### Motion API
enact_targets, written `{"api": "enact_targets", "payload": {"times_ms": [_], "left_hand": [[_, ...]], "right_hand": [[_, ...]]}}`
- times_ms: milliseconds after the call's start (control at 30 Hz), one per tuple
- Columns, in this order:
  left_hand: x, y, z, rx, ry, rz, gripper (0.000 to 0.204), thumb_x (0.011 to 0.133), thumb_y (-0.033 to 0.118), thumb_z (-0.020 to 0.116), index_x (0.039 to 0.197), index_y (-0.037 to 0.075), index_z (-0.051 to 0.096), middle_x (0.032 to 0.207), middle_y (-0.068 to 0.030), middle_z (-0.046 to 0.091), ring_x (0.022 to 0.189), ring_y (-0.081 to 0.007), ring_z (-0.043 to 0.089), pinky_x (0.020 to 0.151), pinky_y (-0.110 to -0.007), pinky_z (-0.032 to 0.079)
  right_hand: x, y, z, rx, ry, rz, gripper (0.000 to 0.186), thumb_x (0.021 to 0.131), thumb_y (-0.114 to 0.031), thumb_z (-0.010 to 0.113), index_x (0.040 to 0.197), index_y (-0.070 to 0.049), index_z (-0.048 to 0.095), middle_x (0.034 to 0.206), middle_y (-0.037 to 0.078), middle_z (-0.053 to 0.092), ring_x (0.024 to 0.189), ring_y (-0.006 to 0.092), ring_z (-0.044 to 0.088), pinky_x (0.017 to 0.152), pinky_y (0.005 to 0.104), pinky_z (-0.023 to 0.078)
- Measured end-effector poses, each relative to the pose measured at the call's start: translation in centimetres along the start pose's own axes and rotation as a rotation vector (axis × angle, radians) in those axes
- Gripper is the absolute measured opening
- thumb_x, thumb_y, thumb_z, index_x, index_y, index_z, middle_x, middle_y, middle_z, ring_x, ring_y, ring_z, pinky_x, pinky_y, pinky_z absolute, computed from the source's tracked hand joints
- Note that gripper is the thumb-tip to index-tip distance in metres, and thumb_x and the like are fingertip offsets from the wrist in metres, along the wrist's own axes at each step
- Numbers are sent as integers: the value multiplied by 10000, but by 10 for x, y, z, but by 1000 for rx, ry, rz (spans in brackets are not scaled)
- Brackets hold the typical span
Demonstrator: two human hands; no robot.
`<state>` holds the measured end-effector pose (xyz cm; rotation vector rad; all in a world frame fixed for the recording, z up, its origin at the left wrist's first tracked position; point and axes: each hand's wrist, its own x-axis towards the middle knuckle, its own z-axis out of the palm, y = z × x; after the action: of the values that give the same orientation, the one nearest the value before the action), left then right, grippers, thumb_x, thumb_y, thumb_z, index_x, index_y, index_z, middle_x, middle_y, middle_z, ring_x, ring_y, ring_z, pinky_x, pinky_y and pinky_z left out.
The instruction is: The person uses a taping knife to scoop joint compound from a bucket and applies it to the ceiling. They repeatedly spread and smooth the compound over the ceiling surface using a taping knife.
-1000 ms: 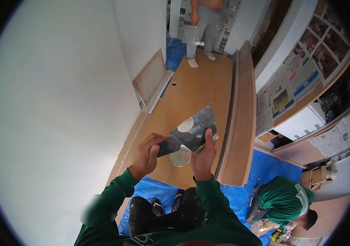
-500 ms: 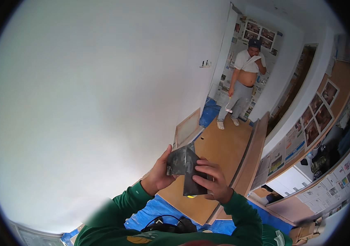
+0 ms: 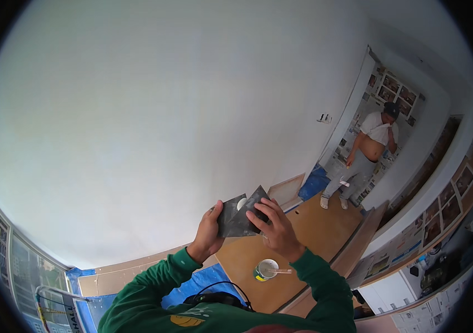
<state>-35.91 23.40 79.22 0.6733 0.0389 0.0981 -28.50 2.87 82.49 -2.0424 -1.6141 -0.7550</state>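
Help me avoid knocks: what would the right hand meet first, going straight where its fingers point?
Probably the dark blade in the left hand, beyond the other blade in the right hand; depth is unclear.

Indoors, under renovation: blue floor sheeting [image 3: 203, 279], newspaper-covered panel [image 3: 380, 266]

Mid-frame, a flat blade [image 3: 227, 218] in the left fingers [image 3: 214, 213] overlaps a second blade [image 3: 253, 200] in the right fingers [image 3: 270, 210]. Below, a can [image 3: 260, 272] with a stick [image 3: 283, 271] in it stands on a board [image 3: 237, 258]. A wall [image 3: 164, 122] fills upper left; a person [image 3: 370, 149] stands upper right.
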Motion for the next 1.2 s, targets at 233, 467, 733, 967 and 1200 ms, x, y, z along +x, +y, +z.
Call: {"api": "enact_targets", "payload": {"times_ms": [233, 467, 733, 967, 1200], "left_hand": [[-27, -38, -16, 84, 141, 110, 432, 1092, 371, 451, 1222, -28, 553, 1135, -128, 673, 1033, -222, 684, 944, -392, 569], [-53, -73, 11, 5, 215, 110, 510, 1100, 426, 393, 1243, -31, 570, 1133, -140, 687, 1058, -225, 683, 974, -391, 552], [-48, -118, 44, 22, 309, 260, 519, 1100, 423, 393, 1248, -42, 568, 1175, -146, 672, 1077, -225, 677, 980, -396, 553], [-58, -108, 83, 126, 317, 349, 532, 1098, 425, 409, 1256, -57, 570, 1154, -138, 676, 1077, -223, 658, 1031, -378, 502], [-25, -103, 75, 195, 274, 350, 448, 1099, 379, 444, 1142, -42, 591, 1033, -112, 686, 916, -179, 685, 879, -357, 578]], "right_hand": [[-83, 34, 11, 70, -21, 202, 658, 743, 73, 594, 1379, -96, 586, 1390, 178, 482, 1361, 402, 422, 1155, 524, 368], [-146, 9, 20, 940, 466, 738, 414, 1043, -147, 433, 1396, 66, 470, 1320, 180, 557, 1215, 271, 540, 1049, 373, 406], [-144, 6, 11, 1424, 645, 677, 517, 1063, -259, 458, 1494, 9, 360, 1479, 141, 464, 1354, 268, 470, 1160, 438, 351], [-115, -7, -12, 1289, 693, 514, 517, 1077, -220, 396, 1507, 54, 309, 1490, 178, 440, 1367, 274, 437, 1142, 380, 325], [-98, -15, -30, 1035, 539, 412, 461, 1057, -186, 360, 1439, 73, 351, 1359, 218, 483, 1239, 309, 493, 1066, 384, 380]]}}
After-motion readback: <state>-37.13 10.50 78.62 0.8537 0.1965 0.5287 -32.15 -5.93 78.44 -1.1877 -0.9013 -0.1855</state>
